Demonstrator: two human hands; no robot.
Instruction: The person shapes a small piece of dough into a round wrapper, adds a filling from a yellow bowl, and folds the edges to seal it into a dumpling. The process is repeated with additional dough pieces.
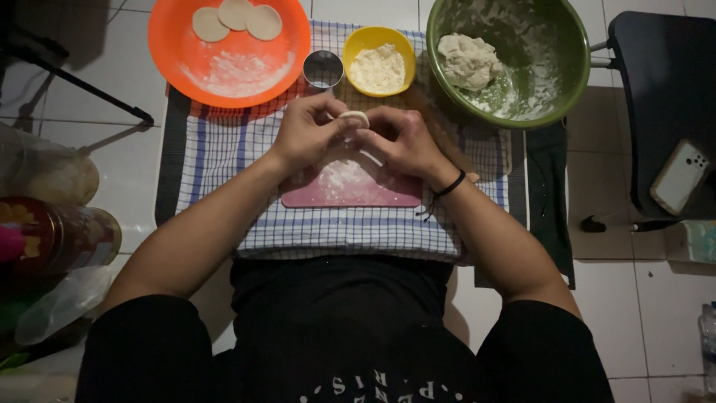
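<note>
Both hands meet above a floured pink cutting board [388, 195] and pinch one small piece of white dough [354, 117] between their fingertips. My left hand [306, 134] grips it from the left, my right hand [406, 142] from the right; a black band circles the right wrist. Just beyond the fingers stands a round metal cutter [323, 69]. Three flat dough discs [236, 19] lie in an orange plate [179, 52] at the far left.
A yellow bowl of flour [379, 63] and a green bowl [567, 45] holding a dough lump [468, 60] sit at the back on a checked cloth [224, 149]. A phone [680, 177] lies on a dark stool to the right; jars [56, 235] stand left.
</note>
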